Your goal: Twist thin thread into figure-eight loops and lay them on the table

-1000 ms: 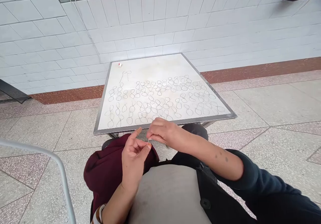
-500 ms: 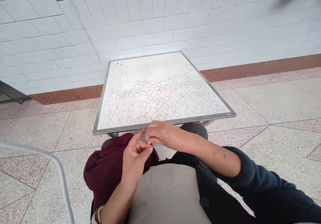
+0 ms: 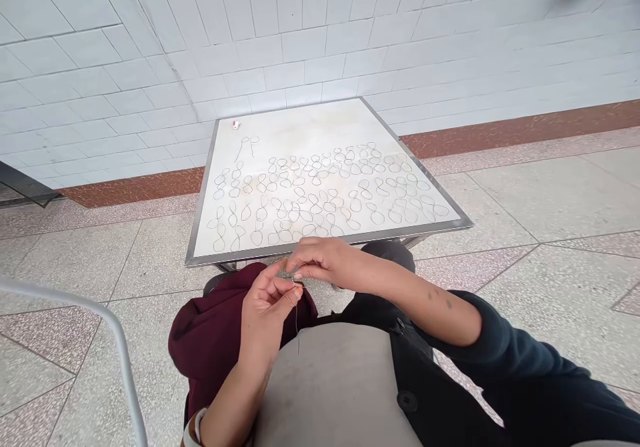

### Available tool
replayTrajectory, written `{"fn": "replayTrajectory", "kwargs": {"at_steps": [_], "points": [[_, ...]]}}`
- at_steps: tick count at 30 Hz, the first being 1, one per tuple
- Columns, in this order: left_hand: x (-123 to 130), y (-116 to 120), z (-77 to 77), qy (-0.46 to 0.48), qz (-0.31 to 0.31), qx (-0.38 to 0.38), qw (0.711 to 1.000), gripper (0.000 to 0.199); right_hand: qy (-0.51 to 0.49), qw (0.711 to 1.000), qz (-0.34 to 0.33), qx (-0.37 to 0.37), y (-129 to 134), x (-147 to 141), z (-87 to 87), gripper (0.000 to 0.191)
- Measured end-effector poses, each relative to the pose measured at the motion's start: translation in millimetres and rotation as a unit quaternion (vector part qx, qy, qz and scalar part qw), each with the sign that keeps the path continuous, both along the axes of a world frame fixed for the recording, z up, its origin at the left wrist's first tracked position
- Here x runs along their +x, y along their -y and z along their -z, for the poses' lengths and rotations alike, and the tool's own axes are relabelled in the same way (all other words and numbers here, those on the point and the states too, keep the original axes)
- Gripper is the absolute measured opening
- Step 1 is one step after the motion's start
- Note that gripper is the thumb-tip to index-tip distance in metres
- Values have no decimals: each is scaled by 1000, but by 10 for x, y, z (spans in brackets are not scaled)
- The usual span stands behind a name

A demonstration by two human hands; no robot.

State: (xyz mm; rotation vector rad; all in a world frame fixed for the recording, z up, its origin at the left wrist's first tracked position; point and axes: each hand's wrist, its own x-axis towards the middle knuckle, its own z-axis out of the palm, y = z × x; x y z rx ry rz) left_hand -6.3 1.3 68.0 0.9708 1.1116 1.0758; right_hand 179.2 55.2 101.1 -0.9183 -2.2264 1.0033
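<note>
Just in front of the table's near edge, my left hand (image 3: 265, 307) pinches a thin dark strand (image 3: 297, 320) between thumb and forefinger; its free end hangs toward my lap. Whether it is wire or thread cannot be told. My right hand (image 3: 320, 259) is bent over it from the right, thumb and fingertips at the strand, touching or nearly touching my left fingertips. A small curve of the strand shows between the two hands. On the white table (image 3: 305, 120) lie many similar thin strands bent into figure-eight loops, in rough rows.
A small white-and-red object (image 3: 236, 125) sits at the table's far left corner. Behind stands a white tiled wall (image 3: 310, 53). A pale curved tube (image 3: 117, 333) rises at my left. Maroon cloth (image 3: 220, 327) covers my left leg.
The right-hand fingers have loosened and lifted slightly off the pinch point, so a small curve of strand shows. My left hand keeps its pinch. The view has shifted slightly.
</note>
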Motion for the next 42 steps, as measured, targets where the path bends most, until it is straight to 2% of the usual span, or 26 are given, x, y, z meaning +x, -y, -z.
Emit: {"fn": "replayTrajectory", "kwargs": {"at_steps": [2,4,9,13,19,26,31,36,42], "points": [[-1,-6,18,32,-15,2,999,47,-18,998,39,-38,35,4,-18,18],[-1,-9,38,52,-39,9,998,47,-47,991,66,-110,75,2,-25,20],[-8,6,63,75,-54,21,996,45,-188,932,81,-300,152,-46,102,24],[-15,25,49,79,-62,26,995,47,-257,899,75,-347,175,-97,219,32],[-1,45,28,72,-61,42,995,49,-273,892,114,-342,198,-150,173,32],[36,44,0,147,-65,14,987,43,-278,895,86,-337,230,-180,182,31],[29,31,5,150,-51,8,987,40,-235,928,121,-265,229,-173,153,16],[25,43,-14,136,-10,31,990,44,-218,941,153,-211,244,-197,111,15],[14,49,-27,99,16,63,993,45,-186,960,196,-68,314,-269,137,12]]}}
